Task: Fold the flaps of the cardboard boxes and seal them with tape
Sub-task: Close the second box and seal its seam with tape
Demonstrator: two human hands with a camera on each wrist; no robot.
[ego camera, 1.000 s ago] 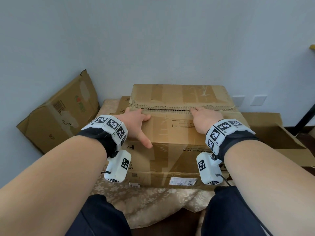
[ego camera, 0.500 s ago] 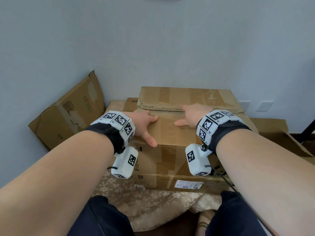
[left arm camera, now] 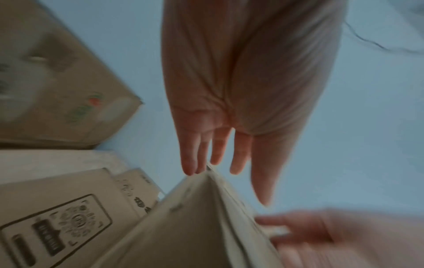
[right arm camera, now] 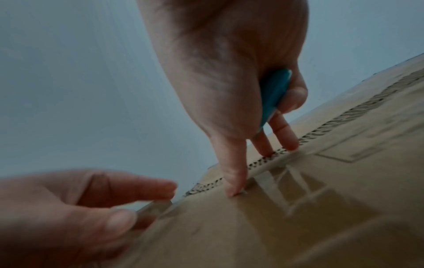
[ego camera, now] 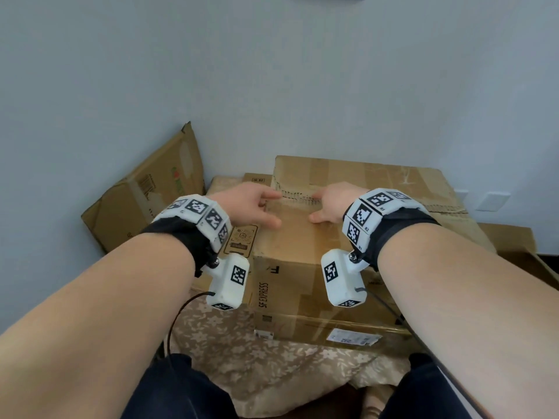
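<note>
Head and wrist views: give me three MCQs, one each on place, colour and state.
1. Where is the flattened box?
A) leaning on the wall, left of the big box
B) on top of the big box
C) on the person's lap

2. What colour is the object in the right hand?
A) red
B) yellow
C) teal

3. How are the big box's top flaps?
A) standing upright
B) folded down
C) torn off

Key:
1. A, the head view shows it propped against the wall.
2. C, the right wrist view shows teal under curled fingers.
3. B, straight fingers press on the closed top.
</note>
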